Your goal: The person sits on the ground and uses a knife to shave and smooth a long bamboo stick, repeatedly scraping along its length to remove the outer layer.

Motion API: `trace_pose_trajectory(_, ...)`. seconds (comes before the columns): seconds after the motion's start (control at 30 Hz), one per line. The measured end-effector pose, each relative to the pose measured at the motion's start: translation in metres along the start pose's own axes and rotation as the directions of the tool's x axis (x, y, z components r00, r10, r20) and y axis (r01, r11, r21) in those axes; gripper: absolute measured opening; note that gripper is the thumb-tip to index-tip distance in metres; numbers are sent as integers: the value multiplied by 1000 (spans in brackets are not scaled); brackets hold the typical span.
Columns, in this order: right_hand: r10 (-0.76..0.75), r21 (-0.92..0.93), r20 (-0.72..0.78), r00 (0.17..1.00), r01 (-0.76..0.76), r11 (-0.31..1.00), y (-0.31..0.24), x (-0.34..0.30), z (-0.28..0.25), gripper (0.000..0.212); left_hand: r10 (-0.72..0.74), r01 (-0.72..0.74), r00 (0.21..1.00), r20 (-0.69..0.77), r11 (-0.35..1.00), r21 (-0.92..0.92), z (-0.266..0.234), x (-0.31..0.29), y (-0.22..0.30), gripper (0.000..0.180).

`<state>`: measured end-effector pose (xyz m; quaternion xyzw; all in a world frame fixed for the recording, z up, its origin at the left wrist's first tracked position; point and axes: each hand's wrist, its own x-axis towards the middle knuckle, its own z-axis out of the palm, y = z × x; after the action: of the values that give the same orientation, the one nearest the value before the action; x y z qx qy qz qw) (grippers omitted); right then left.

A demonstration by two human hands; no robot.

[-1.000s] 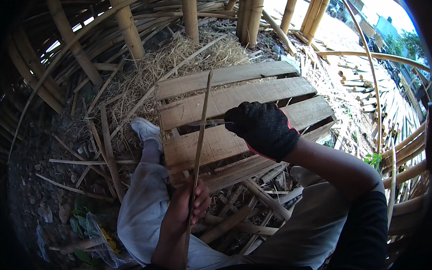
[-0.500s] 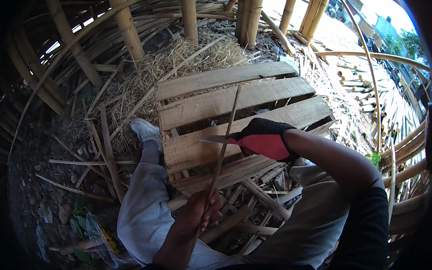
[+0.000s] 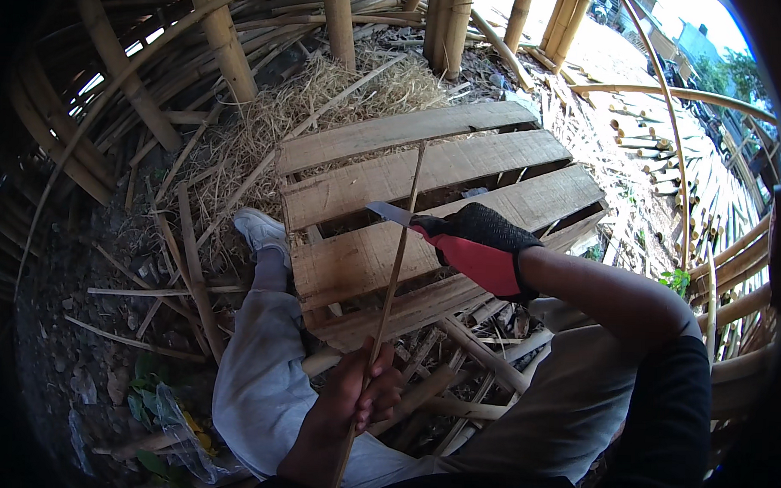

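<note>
A thin bamboo strip (image 3: 393, 274), pale tan and narrow as a splint, runs in a nearly straight line tilted slightly to the right, its upper end reaching over the middle boards of the wooden pallet (image 3: 426, 211) and its lower end passing down past the person's wrist at the near side of the pallet. The bare left hand (image 3: 359, 398) is curled closed around the strip's lower part, just off the pallet's near edge and above the light grey trouser leg (image 3: 261, 386). The right hand (image 3: 481, 247), in a black and red glove, is clenched on the handle of a knife (image 3: 390, 213), whose short grey blade points left and meets the strip about halfway up, over the pallet's third board. The strip looks smooth and even in width along its visible length; whether the blade has bitten into it cannot be told. A white shoe (image 3: 260, 231) rests at the pallet's left edge, with dry straw (image 3: 327, 95) heaped beyond the pallet's far left corner and bamboo poles (image 3: 221, 40) standing behind it.
</note>
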<state>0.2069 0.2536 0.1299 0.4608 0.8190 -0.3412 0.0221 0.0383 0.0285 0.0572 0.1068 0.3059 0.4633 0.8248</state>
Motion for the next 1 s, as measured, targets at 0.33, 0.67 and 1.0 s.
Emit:
trace_pose_trajectory(0.33, 184, 189, 81, 980, -196, 962, -8, -7, -27, 50, -19, 19, 999, 30, 1000, -13, -2, 4, -4, 49)
trace_pose_trajectory(0.67, -198, -78, 86, 976, 205, 976, -2, -17, 11, 46, -44, 47, 998, 53, 997, -60, 0, 6, -7, 48)
trace_pose_trajectory(1.0, 128, 211, 103, 986, -148, 966, -12, -15, -10, 45, -43, 45, 998, 49, 998, -39, 1, 6, -8, 49)
